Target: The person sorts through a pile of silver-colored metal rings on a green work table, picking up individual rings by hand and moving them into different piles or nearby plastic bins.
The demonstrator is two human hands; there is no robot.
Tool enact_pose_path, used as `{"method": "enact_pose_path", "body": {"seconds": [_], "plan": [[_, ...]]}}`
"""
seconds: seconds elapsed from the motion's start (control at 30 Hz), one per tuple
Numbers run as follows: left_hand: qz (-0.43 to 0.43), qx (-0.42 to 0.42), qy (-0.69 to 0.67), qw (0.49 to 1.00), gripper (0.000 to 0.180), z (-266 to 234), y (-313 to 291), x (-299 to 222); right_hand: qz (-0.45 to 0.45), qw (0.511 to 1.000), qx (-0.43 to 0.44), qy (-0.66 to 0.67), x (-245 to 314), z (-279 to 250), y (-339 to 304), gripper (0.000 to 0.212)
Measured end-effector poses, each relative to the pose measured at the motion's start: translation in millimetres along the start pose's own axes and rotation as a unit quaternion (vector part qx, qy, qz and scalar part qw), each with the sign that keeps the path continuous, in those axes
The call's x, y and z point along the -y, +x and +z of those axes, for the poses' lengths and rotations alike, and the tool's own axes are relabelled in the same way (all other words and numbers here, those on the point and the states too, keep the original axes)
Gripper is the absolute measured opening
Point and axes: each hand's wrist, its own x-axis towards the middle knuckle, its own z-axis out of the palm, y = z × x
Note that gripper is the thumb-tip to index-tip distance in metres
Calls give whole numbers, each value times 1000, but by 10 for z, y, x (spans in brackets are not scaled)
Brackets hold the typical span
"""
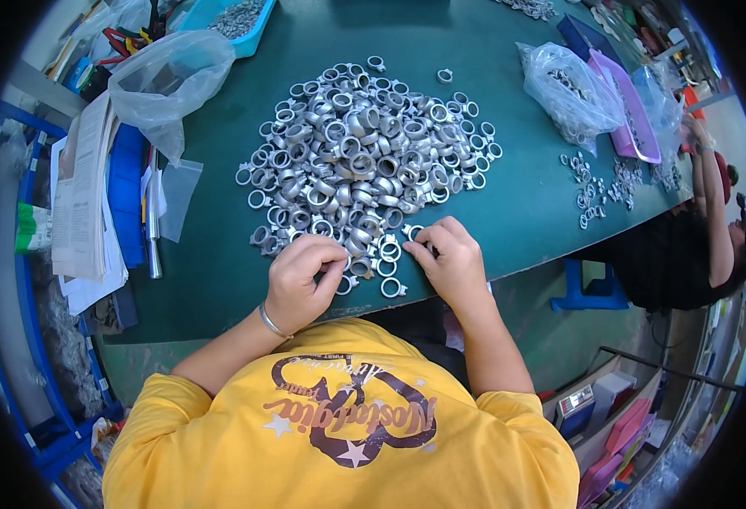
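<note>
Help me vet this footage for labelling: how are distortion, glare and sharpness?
Head view: fisheye bends the blue rack at left, black vignetting fills the corners; bright highlights speckle the silver metal rings and clear plastic bags; the rings look fairly crisp, the co-worker near the right rim softer.

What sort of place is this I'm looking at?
Probably a small-parts workshop: a heap of metal rings on a green table, a pink tray of parts, and a co-worker nearby.

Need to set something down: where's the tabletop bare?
Bare green tabletop lies right of the heaped silver metal rings, up to the scattered small silver parts, and left of the heap, up to the flat clear plastic bag. Crowded: the heap and the ring-strewn gap between left hand and right hand.
</note>
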Motion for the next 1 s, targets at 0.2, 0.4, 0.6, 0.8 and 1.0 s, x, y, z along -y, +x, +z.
{"method": "enact_pose_path", "body": {"seconds": [0.2,0.4,0.6,0.8,1.0], "plan": [[4,-1,-4,1000,14,-2,8,1,62,939,45,336,-83,-158,-131,12],[8,6,10,1000,15,-4,17,-12,20,923,33,383,-45,-199,-177,12],[-4,4,1,1000,15,-3,8,-18,101,744,103,653,-98,-223,-213,13],[4,2,1,1000,15,0,9,6,194,802,118,552,-104,-175,-21,7],[-14,7,-3,1000,13,-18,22,-30,-34,997,-72,2,1,144,226,13]]}}
